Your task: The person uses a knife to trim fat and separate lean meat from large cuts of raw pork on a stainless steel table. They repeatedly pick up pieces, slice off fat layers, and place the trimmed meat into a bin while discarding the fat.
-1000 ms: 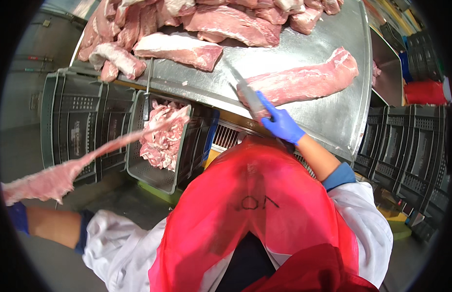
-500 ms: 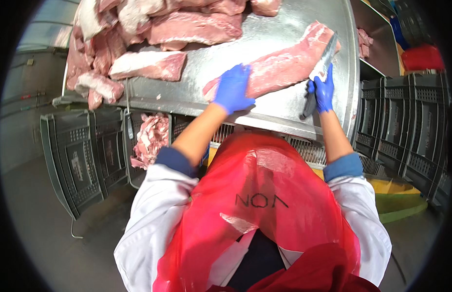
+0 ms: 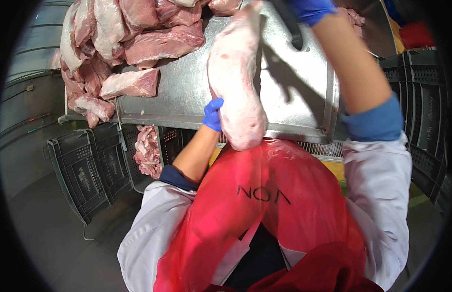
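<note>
A long slab of pork loin (image 3: 235,82), its pale fatty side showing, stands lengthwise in front of me, raised off the metal table (image 3: 179,102) and overhanging its near edge. My left hand (image 3: 214,115), in a blue glove, grips its left side toward the near end; most of the fingers are hidden behind the meat. At the top edge my blue-gloved right hand (image 3: 312,9) is closed round a knife (image 3: 288,23). Only the black handle shows; the blade cannot be made out. A dark shadow falls on the table beneath this hand.
More pork pieces (image 3: 162,43) are heaped at the table's far left. Below the near edge, a dark crate holds meat trimmings (image 3: 148,151). Dark perforated crates (image 3: 87,170) stand at the left, and others (image 3: 421,97) at the right. A metal bin (image 3: 374,29) stands at the upper right.
The loin has been lifted and swung from lying slantwise, pink side up, to lengthwise with its pale side showing. My right hand has moved up and away with the knife.
</note>
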`<state>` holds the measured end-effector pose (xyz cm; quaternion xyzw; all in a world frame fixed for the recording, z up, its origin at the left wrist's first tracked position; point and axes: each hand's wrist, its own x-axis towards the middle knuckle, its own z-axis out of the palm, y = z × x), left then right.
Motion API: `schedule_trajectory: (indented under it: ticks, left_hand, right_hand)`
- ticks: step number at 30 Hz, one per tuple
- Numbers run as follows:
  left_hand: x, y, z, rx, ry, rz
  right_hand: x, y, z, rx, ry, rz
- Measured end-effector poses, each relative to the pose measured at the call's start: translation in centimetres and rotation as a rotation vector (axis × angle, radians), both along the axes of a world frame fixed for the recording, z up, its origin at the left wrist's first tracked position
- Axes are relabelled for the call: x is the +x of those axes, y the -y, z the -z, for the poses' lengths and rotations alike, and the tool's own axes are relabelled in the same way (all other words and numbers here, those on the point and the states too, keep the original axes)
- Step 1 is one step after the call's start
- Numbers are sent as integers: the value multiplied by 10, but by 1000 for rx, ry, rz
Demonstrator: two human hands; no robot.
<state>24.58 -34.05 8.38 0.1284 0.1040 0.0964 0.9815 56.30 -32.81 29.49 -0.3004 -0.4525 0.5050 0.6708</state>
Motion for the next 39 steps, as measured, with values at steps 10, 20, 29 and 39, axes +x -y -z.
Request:
schedule_trajectory:
  ticks: [10,20,29,39]
  left_hand:
    - [92,42,-20,2226,-184,216]
    - [212,97,-11,2252,38,368]
    - [224,101,-3,2225,78,422]
    - [224,93,-38,2187,-7,559]
  right_hand:
    - [114,255,67,-499,298,753]
    - [-16,400,162,-775,-121,1106]
    - [-53,386,196,-819,16,987]
    - [-87,348,167,-878,107,607]
